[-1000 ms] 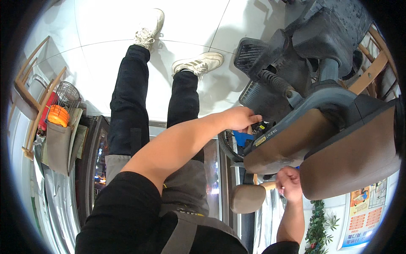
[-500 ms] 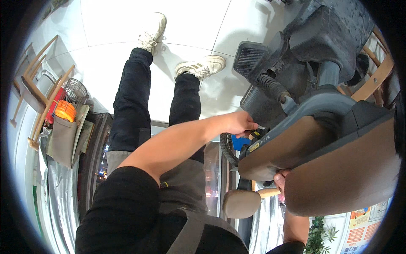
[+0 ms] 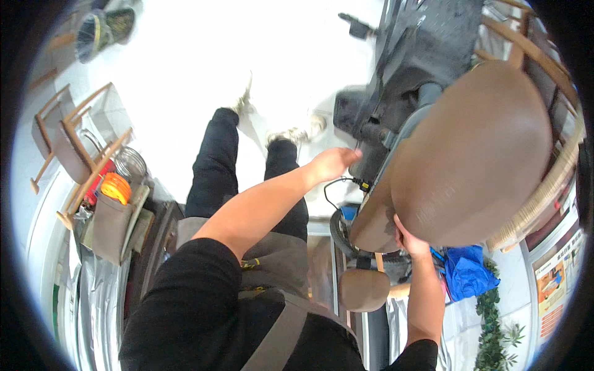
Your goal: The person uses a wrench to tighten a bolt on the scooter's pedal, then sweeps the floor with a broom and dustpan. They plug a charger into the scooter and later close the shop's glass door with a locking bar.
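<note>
A grey-and-black scooter (image 3: 424, 52) with a brown seat (image 3: 479, 151) stands to my right. My right hand (image 3: 411, 241) grips the near edge of this seat, thumb along its side and the other fingers partly hidden. Left of the scooter, my left hand (image 3: 336, 163) is held in the air, fingers drawn together. It is slightly blurred, and I cannot make out what the fingertips hold, if anything. Just below it, a black cable (image 3: 331, 191) ends in a black connector with a yellow mark (image 3: 364, 185), apart from the hand, against the scooter's side.
A small brown backrest pad (image 3: 365, 290) sits near the seat, and a blue cloth or bag (image 3: 470, 272) lies beyond my right forearm. Wooden chairs (image 3: 80, 139) and an orange object (image 3: 116, 188) are at left. A bin (image 3: 93, 36) stands far left; green plants (image 3: 489, 309) are at lower right.
My left hand has come away from the connector and moved up and slightly left. The seat's broad top now faces me more, with my right hand still on its edge. The view has shifted.
</note>
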`<state>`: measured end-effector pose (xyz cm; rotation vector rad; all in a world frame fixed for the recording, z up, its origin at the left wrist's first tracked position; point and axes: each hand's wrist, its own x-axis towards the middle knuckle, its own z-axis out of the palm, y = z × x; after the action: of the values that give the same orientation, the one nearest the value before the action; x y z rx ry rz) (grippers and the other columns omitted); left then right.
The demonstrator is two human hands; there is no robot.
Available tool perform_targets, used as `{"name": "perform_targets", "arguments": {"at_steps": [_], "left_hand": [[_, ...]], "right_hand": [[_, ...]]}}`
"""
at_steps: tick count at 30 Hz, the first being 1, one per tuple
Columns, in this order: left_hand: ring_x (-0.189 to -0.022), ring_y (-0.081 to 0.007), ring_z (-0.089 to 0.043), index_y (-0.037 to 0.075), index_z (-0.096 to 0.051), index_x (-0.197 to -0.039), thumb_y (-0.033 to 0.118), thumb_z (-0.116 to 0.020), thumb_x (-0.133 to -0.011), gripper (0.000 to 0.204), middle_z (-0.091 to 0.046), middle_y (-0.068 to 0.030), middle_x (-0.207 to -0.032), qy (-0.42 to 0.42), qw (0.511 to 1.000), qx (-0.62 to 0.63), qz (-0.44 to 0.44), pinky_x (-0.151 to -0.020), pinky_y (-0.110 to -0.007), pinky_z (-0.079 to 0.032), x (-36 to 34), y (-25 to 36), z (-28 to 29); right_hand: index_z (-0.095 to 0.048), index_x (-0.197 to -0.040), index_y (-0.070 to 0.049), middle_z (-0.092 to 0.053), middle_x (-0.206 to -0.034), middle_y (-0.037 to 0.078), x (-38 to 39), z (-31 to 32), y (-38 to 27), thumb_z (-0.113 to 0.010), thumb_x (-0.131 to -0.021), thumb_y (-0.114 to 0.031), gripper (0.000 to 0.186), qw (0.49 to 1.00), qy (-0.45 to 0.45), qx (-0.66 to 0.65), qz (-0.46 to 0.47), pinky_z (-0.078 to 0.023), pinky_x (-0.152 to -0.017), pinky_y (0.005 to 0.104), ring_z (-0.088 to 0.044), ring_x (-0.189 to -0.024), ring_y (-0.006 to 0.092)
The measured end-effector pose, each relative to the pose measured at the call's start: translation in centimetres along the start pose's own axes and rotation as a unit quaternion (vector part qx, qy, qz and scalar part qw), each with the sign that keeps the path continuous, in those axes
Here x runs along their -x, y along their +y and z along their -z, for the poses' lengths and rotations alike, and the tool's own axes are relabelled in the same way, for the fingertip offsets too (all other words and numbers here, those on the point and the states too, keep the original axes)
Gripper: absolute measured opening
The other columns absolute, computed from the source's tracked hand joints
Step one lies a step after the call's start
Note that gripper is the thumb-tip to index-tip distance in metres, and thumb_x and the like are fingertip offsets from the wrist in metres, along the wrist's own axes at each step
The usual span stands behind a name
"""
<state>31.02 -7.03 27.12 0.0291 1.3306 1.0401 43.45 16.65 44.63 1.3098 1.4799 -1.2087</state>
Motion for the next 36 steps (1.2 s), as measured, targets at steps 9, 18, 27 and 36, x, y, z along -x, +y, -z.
{"name": "perform_targets", "arguments": {"at_steps": [9,18,27,36], "left_hand": [[-0.141,-0.0365,-0.035,0.005,-0.025,-0.152,0.072,-0.033,-0.091,0.091,-0.032,-0.023,-0.153,-0.18,0.708,0.647,-0.219,-0.117,-0.053,-0.025,23.3,15.0,10.7],[-0.11,-0.0264,-0.063,0.003,-0.051,-0.138,0.04,-0.067,-0.089,0.063,-0.058,-0.0175,-0.134,0.253,0.941,-0.157,-0.16,-0.093,-0.036,-0.05,37.2,17.5,18.3],[-0.103,-0.0316,-0.067,0.0,-0.055,-0.133,0.038,-0.073,-0.083,0.065,-0.062,-0.0214,-0.126,0.332,0.897,-0.28,-0.084,-0.09,-0.039,-0.052,48.9,16.9,31.7],[-0.109,-0.0325,-0.064,0.003,-0.057,-0.13,0.042,-0.071,-0.082,0.064,-0.063,-0.0187,-0.126,0.378,0.881,-0.261,-0.108,-0.093,-0.039,-0.05,48.8,22.8,31.4]], "right_hand": [[-0.061,-0.1,-0.002,-0.066,-0.07,0.011,6.1,-6.5,-2.9,-0.063,-0.094,-0.025,0.024,0.987,-0.056,-0.112,0.097,-0.045,-0.044,0.0266,-0.056,-0.048,0.0136],[-0.06,-0.118,0.001,-0.069,-0.088,0.01,16.4,-15.4,-10.8,-0.066,-0.09,-0.029,0.041,0.974,-0.033,0.065,0.215,-0.052,-0.057,0.0307,-0.063,-0.064,0.0152],[-0.062,-0.112,0.002,-0.067,-0.081,0.01,19.1,-17.0,-13.3,-0.064,-0.09,-0.024,0.034,0.975,0.09,-0.016,0.201,-0.051,-0.056,0.0321,-0.063,-0.061,0.0165],[-0.06,-0.102,0.002,-0.064,-0.076,0.012,14.3,-13.4,-19.8,-0.06,-0.092,-0.016,0.02,0.98,0.021,-0.115,0.16,-0.049,-0.048,0.0331,-0.059,-0.053,0.0189]]}}
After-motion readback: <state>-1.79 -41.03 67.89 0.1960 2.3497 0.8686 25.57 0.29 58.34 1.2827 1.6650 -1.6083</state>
